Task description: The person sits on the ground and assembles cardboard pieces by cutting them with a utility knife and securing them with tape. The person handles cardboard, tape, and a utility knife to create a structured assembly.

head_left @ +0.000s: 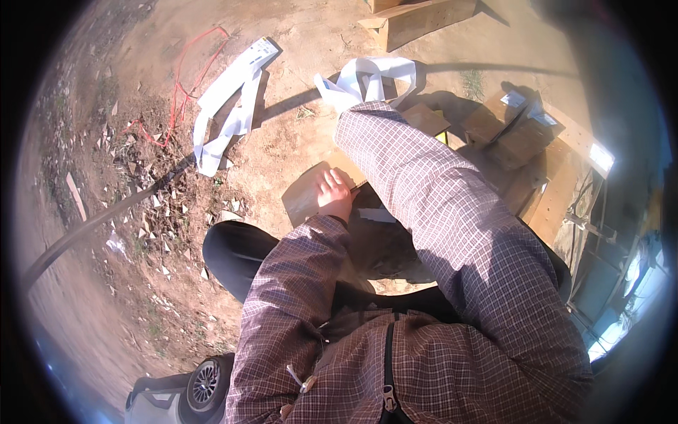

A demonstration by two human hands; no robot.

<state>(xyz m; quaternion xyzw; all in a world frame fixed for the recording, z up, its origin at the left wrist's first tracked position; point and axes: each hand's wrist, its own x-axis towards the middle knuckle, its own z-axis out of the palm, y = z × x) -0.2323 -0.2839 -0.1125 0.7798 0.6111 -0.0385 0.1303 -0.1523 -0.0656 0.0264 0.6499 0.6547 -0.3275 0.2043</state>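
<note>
My left hand point(335, 194) lies on a brown cardboard flap point(304, 192), its fingers spread and resting flat. The flap belongs to an opened cardboard piece between my knees, with a dark shaded hollow beside it. My right arm point(431, 169) reaches forward across the middle. Its hand is hidden behind the end of the checked sleeve, so what it touches cannot be seen. Just beyond that cuff lies a looped white strip point(395, 67). Close to the right forearm, a small yellow thing point(442, 136) shows partly beside another brown cardboard piece point(424, 119).
Another folded white strip point(229, 124) lies on the dirt at the left, near a tangled red cord point(176, 106). Cardboard boxes point(526, 141) stand at the right. A larger box point(424, 21) is at the far edge. Behind me at lower left is a car wheel point(205, 384).
</note>
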